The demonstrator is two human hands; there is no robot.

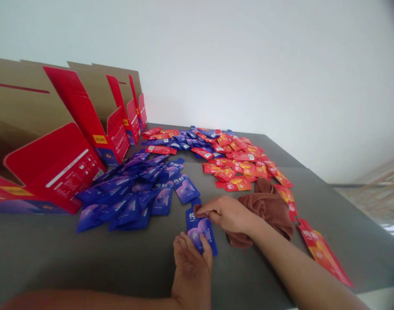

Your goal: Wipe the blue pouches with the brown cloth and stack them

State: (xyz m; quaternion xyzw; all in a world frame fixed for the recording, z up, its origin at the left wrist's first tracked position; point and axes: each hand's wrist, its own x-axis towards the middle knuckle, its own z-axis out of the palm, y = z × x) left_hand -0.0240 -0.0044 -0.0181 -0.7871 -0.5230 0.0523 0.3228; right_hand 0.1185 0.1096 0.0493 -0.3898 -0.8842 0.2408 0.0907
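Observation:
A blue pouch with purple fruit and white lettering lies flat on the grey table, its spout end pointing away from me. My left hand grips its lower end, thumb on the printed face and fingers along the left side. With closed fingers, my right hand presses a bit of brown cloth onto the pouch near its top. The rest of that brown cloth lies bunched on the table, behind and right of my right wrist. Another blue pouch lies just beyond the held one.
At left is a heap of blue pouches. Red-orange pouches are piled at the back right, mixed with blue ones farther back. One red pouch lies near the right edge. Open red cartons line the left side, below a white wall.

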